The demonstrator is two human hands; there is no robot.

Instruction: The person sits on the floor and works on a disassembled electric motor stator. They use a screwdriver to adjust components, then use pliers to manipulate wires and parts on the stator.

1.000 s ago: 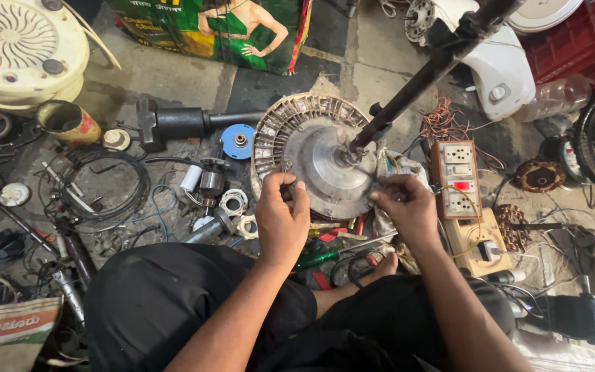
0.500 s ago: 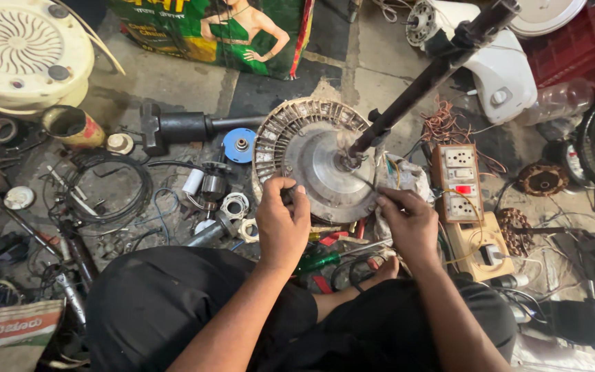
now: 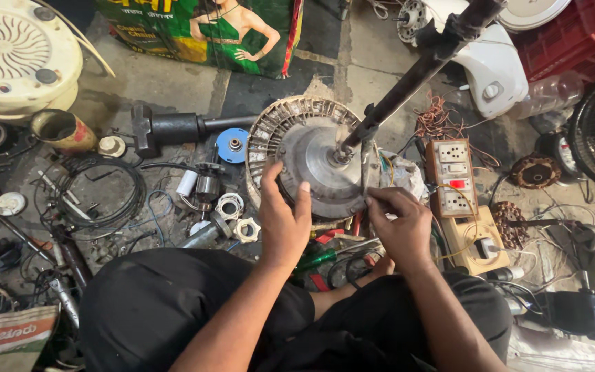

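Cluttered workshop floor (image 3: 160, 83) around us: our left hand (image 3: 285, 219) clamps the fan motor (image 3: 311, 155) rim steady, while our right hand (image 3: 399, 224) pinches its edge by the down-rod (image 3: 414, 76).

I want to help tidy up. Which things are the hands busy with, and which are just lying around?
In use:
left hand
right hand
round fan motor
dark rod sticking out of it

Lying about:
blue disc
white nut
switch board
tin can
cable coil
cream fan cover
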